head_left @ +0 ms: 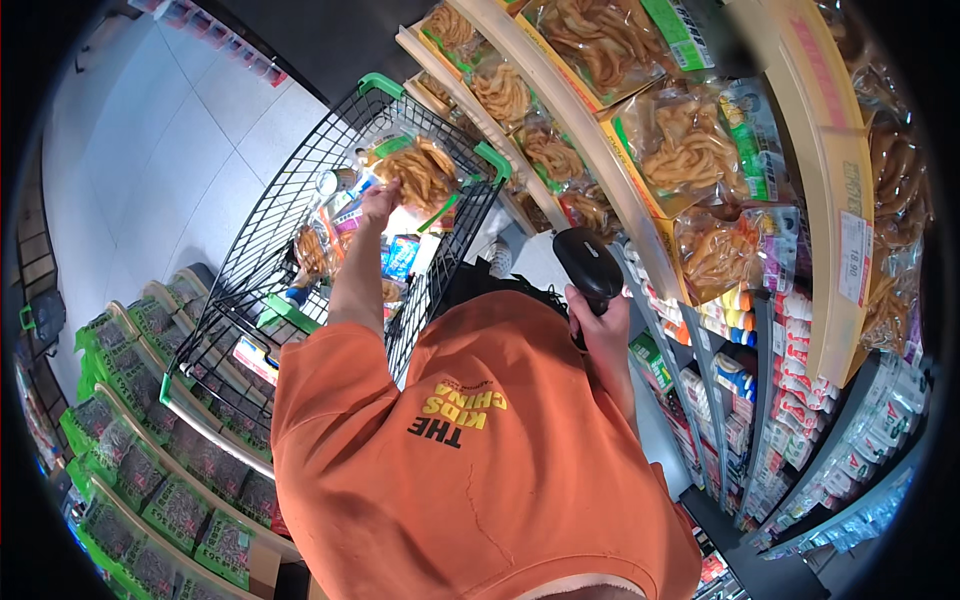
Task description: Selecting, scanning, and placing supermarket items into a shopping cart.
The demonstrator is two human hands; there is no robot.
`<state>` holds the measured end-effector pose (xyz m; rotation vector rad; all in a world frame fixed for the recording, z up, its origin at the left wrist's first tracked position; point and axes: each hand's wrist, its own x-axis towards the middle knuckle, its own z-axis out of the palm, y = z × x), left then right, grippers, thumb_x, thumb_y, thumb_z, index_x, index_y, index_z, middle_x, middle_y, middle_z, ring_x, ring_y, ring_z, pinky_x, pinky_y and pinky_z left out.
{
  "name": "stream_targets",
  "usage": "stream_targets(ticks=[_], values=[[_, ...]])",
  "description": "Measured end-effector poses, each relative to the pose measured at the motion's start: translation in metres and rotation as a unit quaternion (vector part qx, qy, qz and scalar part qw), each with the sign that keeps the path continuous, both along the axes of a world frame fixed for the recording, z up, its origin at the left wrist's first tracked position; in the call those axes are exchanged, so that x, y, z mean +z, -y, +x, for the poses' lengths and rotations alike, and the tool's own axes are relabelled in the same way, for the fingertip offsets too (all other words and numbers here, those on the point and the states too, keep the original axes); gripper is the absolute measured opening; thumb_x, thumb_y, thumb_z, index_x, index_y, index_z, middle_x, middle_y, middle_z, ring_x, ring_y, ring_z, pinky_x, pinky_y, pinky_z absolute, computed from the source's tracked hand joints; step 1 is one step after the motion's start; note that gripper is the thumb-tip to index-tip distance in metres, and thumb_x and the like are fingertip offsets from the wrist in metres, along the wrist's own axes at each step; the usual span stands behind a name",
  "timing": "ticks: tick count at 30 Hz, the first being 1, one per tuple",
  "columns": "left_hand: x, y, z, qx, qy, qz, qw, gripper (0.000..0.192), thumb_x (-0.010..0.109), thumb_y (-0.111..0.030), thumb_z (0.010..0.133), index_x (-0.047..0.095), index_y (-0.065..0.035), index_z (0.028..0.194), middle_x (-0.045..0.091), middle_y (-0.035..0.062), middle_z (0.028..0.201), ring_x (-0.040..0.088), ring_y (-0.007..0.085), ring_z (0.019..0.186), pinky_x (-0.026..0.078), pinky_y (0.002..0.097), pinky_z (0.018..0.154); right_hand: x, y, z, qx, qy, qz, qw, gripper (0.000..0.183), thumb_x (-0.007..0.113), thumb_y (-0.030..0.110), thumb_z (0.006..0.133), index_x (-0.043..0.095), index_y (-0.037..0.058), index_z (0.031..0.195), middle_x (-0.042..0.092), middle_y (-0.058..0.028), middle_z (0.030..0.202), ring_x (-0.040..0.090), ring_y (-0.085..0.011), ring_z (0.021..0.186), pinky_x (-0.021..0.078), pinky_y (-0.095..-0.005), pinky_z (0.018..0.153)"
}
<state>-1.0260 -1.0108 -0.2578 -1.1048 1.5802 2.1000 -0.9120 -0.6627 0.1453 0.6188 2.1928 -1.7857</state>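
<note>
My left hand (381, 201) grips the edge of a clear bag of brown food strips (421, 176), which has a green label. The bag is inside the upper part of a black wire shopping cart (247, 225) with green corners. Below that hand in the cart are another bag of brown food (310, 251), a blue packet (401, 256) and a can (334, 181). In front of my body, my right hand (602, 322) is closed around a black handheld device (589, 262) with a rounded head. Its exact kind cannot be told.
At the right, shelves hold clear bags of brown food (686, 146) in yellow trays, with a price tag (853, 255) on one edge. Bottles (799, 375) stand lower. Green snack packets (176, 506) fill a rack at the lower left, beside the cart. Tiled floor (150, 150) lies beyond.
</note>
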Motion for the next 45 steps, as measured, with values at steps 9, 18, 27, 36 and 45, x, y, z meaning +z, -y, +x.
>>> stream_targets(ticks=[9, 18, 27, 36, 45], values=[[0.083, 0.052, 0.008, 0.033, -0.134, 0.077, 0.987, 0.016, 0.072, -0.020, 0.093, 0.066, -0.0049, 0.091, 0.071, 0.0053, 0.088, 0.066, 0.0143, 0.079, 0.054, 0.0277, 0.070, 0.003, -0.014, -0.002, 0.024, 0.004, -0.041, 0.999, 0.010, 0.070, 0.011, 0.094, 0.066, 0.0020, 0.096, 0.057, 0.0031, 0.060, 0.050, -0.0046, 0.046, 0.0364, -0.0227, 0.042], [0.249, 0.050, 0.001, -0.107, -0.204, 0.035, 0.973, 0.026, 0.058, -0.024, 0.104, 0.068, -0.0032, 0.115, 0.072, 0.0014, 0.105, 0.065, 0.0074, 0.090, 0.051, 0.0244, 0.082, 0.028, -0.004, -0.036, 0.088, 0.018, -0.162, 0.983, 0.016, 0.068, 0.017, 0.097, 0.064, 0.0015, 0.097, 0.054, 0.0027, 0.061, 0.048, -0.0047, 0.048, 0.0372, -0.0232, 0.044], [0.326, -0.009, -0.013, -0.217, -0.253, 0.024, 0.943, 0.021, 0.066, -0.020, 0.100, 0.073, -0.0021, 0.108, 0.069, -0.0053, 0.085, 0.056, 0.0001, 0.073, 0.044, 0.0185, 0.066, 0.038, -0.007, -0.049, 0.056, 0.008, -0.221, 0.974, 0.016, 0.066, 0.017, 0.098, 0.063, 0.0019, 0.093, 0.054, 0.0019, 0.061, 0.048, -0.0051, 0.048, 0.0368, -0.0235, 0.045], [0.294, -0.039, -0.057, -0.244, -0.258, 0.198, 0.914, 0.037, 0.060, -0.022, 0.102, 0.056, -0.0013, 0.133, 0.068, 0.0031, 0.116, 0.065, 0.0098, 0.099, 0.052, 0.0261, 0.092, 0.033, -0.027, -0.037, 0.017, -0.079, -0.334, 0.939, 0.015, 0.068, 0.006, 0.094, 0.061, 0.0001, 0.106, 0.060, -0.0038, 0.075, 0.054, -0.0090, 0.053, 0.0435, -0.0250, 0.048], [0.309, -0.116, -0.077, -0.387, -0.271, 0.164, 0.866, 0.027, 0.068, -0.030, 0.099, 0.065, -0.0072, 0.113, 0.063, -0.0071, 0.092, 0.055, 0.0019, 0.080, 0.046, 0.0212, 0.073, 0.012, -0.033, -0.036, 0.108, -0.087, -0.262, 0.955, 0.016, 0.068, 0.002, 0.092, 0.061, -0.0005, 0.107, 0.063, -0.0051, 0.080, 0.058, -0.0084, 0.059, 0.0465, -0.0251, 0.051]])
